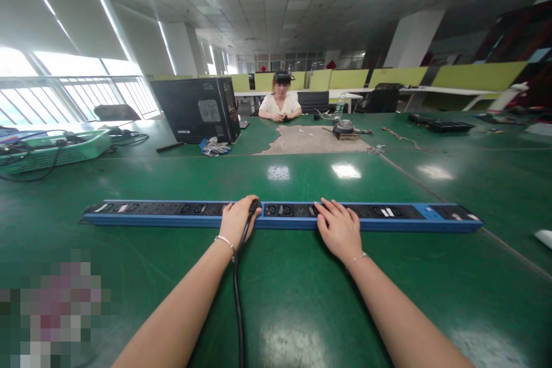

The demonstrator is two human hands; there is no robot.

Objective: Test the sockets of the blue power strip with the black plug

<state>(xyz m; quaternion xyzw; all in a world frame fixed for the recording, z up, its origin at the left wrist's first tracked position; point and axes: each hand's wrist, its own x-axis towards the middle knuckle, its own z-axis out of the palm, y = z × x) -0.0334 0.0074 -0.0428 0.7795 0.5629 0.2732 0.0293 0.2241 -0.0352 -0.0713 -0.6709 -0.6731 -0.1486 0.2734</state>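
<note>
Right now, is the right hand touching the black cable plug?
Apart: the head view shows uncovered sockets of the blue power strip between the right hand and the black cable plug.

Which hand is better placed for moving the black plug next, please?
Probably the left hand: it holds the plug, whose cable runs past the wrist. The right hand lies spread on the power strip, holding no cable, so it seems better suited to steadying.

From here I see the blue-and-black power strip (297,211) lying crosswise, the black corded plug (255,205) just left of its middle.
</note>
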